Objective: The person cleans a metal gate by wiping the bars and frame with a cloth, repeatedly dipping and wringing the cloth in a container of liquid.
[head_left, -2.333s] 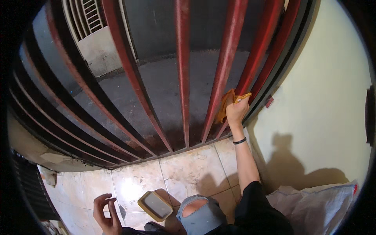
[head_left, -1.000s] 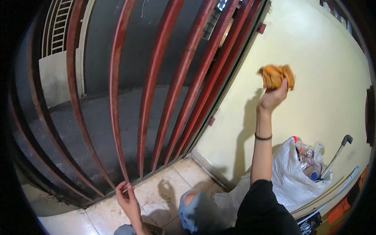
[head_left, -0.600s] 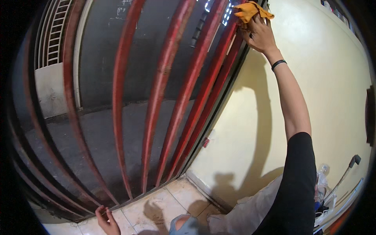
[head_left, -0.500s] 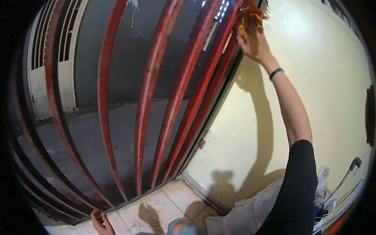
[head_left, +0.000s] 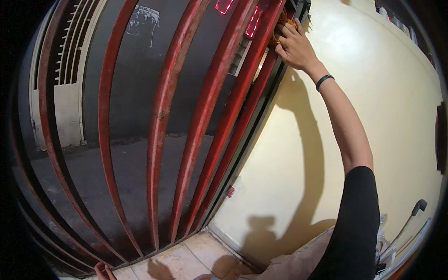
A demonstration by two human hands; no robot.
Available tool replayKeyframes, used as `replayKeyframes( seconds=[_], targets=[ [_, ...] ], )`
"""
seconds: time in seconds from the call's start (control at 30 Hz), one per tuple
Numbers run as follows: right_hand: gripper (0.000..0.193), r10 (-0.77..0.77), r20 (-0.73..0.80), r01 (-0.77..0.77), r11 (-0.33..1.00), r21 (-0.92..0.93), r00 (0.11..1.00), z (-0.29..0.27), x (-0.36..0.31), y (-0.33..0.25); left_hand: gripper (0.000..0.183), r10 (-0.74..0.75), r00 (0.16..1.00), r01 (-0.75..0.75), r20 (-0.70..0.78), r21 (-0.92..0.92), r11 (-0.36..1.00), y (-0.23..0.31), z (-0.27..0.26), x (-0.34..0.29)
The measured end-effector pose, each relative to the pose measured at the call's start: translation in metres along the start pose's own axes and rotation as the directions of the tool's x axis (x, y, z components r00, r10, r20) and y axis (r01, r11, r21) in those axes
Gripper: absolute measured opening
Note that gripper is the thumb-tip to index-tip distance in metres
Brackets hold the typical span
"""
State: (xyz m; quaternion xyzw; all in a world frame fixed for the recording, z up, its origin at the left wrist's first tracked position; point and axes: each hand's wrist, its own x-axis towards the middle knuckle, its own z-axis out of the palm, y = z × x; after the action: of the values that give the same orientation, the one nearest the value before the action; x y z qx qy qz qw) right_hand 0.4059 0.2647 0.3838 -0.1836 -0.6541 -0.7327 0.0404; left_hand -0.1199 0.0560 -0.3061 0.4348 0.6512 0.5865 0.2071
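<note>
My right hand is raised at the upper right, its fingers closed on a crumpled orange-brown cloth. It presses the cloth to the upper part of a red metal bar at the right end of a barred gate. Most of the cloth lies hidden under the fingers. Low at the left edge of the floor, only the fingertips of my left hand show. They are loosely bent and a little apart, near the foot of the gate, with nothing visible in them.
A cream wall meets the gate on the right. Pale floor tiles run along its foot. Beyond the bars are a dark wall and a white door. A stick with a black handle leans at the lower right.
My right hand has gone from holding the cloth loosely bunched to pressing it on the bar, slightly left. My left hand has sunk lower and left. The view has shifted a little.
</note>
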Motion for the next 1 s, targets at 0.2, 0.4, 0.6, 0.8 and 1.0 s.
replayKeyframes(
  seconds=[0.2,0.4,0.6,0.8,1.0],
  targets=[
    [0.039,-0.015,0.512,-0.214,0.898,0.386,0.859,-0.005,-0.029,-0.225,0.031,-0.001,1.000,-0.002,0.022,0.113,0.994,0.017,-0.008,0.000],
    [0.050,-0.124,0.384,-0.242,0.593,0.768,0.915,-0.011,-0.081,-0.334,0.024,0.010,1.000,-0.012,0.023,0.099,0.995,-0.013,-0.006,0.014],
    [0.048,-0.174,0.233,0.091,0.940,0.329,0.957,0.026,-0.009,-0.174,0.025,-0.034,0.996,0.043,-0.088,0.106,0.993,-0.038,-0.031,0.009],
    [0.047,0.066,0.467,-0.290,0.857,0.427,0.882,0.018,-0.069,-0.357,0.026,0.025,0.996,-0.008,-0.089,0.188,0.982,-0.004,-0.026,0.011],
    [0.044,-0.366,0.773,-0.379,0.712,0.591,0.518,0.002,-0.186,-0.617,0.026,0.081,0.994,-0.067,-0.079,0.162,0.985,0.022,-0.024,0.004]
  ],
)
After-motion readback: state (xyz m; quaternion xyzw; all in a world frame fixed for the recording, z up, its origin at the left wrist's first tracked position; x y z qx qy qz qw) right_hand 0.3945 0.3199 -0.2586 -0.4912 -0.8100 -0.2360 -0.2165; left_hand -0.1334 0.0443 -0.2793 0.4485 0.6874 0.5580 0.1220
